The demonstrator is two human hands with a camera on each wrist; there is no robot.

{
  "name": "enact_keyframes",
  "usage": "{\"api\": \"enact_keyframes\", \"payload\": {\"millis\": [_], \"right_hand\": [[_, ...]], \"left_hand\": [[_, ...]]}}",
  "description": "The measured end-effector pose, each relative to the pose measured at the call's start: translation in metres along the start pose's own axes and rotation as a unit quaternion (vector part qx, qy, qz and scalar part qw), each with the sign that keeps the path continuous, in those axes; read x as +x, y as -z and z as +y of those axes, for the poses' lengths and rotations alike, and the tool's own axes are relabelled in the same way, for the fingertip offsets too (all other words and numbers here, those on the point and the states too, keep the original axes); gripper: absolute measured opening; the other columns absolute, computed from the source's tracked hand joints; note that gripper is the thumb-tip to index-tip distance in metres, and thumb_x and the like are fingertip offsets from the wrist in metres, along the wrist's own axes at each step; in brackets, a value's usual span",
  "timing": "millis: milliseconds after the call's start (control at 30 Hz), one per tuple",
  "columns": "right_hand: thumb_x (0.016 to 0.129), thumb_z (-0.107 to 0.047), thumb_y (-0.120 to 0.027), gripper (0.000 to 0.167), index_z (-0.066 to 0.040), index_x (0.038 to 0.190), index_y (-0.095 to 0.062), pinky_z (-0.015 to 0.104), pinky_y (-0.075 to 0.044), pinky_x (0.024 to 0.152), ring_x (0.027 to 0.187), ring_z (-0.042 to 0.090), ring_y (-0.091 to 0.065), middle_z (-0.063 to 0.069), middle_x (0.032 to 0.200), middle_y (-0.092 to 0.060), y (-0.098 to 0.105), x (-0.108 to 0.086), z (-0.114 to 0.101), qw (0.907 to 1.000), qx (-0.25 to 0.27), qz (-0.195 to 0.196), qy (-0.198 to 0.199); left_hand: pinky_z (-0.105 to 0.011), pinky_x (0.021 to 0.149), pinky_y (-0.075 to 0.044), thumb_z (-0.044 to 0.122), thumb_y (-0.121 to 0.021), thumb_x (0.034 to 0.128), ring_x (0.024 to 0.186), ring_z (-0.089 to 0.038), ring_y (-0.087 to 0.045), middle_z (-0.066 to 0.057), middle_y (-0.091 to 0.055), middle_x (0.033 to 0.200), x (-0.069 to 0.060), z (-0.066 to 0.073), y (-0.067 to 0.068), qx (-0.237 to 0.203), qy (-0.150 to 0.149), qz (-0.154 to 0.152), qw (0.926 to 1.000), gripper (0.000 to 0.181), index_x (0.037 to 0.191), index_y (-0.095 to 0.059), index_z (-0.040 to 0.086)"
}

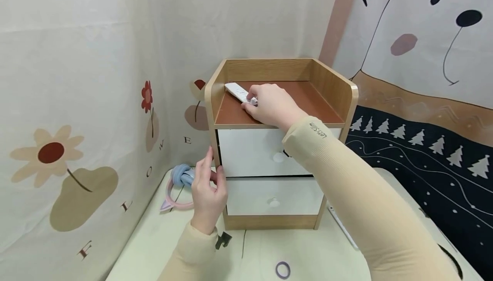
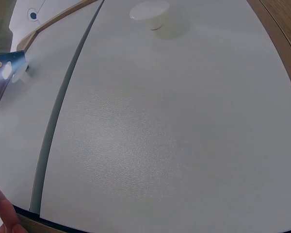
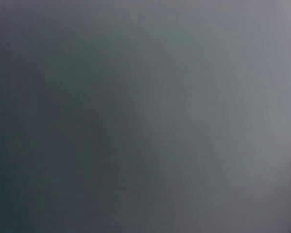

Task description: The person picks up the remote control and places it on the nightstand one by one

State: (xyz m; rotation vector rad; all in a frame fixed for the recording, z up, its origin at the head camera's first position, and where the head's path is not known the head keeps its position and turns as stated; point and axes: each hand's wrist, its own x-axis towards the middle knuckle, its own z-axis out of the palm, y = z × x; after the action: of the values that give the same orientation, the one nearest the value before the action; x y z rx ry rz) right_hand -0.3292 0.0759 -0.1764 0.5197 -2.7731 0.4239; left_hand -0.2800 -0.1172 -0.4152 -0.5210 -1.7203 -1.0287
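A small wooden cabinet with two white drawers stands on the table, its raised-edge top lined in reddish brown. On that top lies a slim white remote control, pointing to the back left. My right hand pinches its near end between thumb and fingers; the hand covers part of it. My left hand rests against the cabinet's left side with fingers extended upward. In the left wrist view, a white drawer front with a round knob fills most of the picture. The right wrist view is a grey blur.
Left of the cabinet lie a pink headband and a coiled light-blue item. A purple ring sits on the table in front. A thin white bar lies along the right side. Printed cloth hangs behind and left.
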Motion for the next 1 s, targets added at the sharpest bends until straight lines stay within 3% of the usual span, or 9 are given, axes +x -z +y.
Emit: {"api": "enact_keyframes", "payload": {"millis": [300, 600, 1000], "right_hand": [[0.111, -0.042, -0.060, 0.044, -0.019, 0.149, -0.069, 0.046, -0.051, 0.115, 0.126, 0.025, -0.065, 0.007, 0.132, -0.075, -0.001, 0.003, 0.003, 0.9997, 0.008, -0.023, 0.006], [0.115, -0.046, -0.052, 0.051, -0.026, 0.162, -0.057, 0.050, -0.041, 0.130, 0.155, 0.029, -0.054, 0.008, 0.164, -0.060, -0.004, 0.003, 0.007, 0.9985, -0.008, -0.052, 0.017], [0.115, -0.045, -0.051, 0.053, -0.026, 0.165, -0.054, 0.050, -0.038, 0.132, 0.158, 0.033, -0.050, 0.011, 0.168, -0.054, 0.002, -0.002, 0.015, 0.9981, -0.015, -0.055, 0.023]], "left_hand": [[-0.018, 0.059, -0.047, -0.008, -0.065, 0.1008, 0.064, -0.014, -0.052, -0.022, -0.066, 0.121, 0.000, 0.001, 0.001, 0.002, 0.007, -0.003, 1.0000, 0.062, 0.161, -0.051, -0.002], [-0.018, 0.060, -0.047, -0.005, -0.065, 0.1025, 0.066, -0.012, -0.051, -0.022, -0.067, 0.122, -0.003, 0.000, 0.001, 0.009, 0.015, -0.014, 0.9998, 0.063, 0.163, -0.049, 0.001], [-0.021, 0.059, -0.047, -0.006, -0.064, 0.1023, 0.065, -0.013, -0.051, -0.020, -0.066, 0.119, 0.000, 0.007, -0.004, -0.002, 0.008, -0.014, 0.9999, 0.064, 0.164, -0.049, 0.001]]}}
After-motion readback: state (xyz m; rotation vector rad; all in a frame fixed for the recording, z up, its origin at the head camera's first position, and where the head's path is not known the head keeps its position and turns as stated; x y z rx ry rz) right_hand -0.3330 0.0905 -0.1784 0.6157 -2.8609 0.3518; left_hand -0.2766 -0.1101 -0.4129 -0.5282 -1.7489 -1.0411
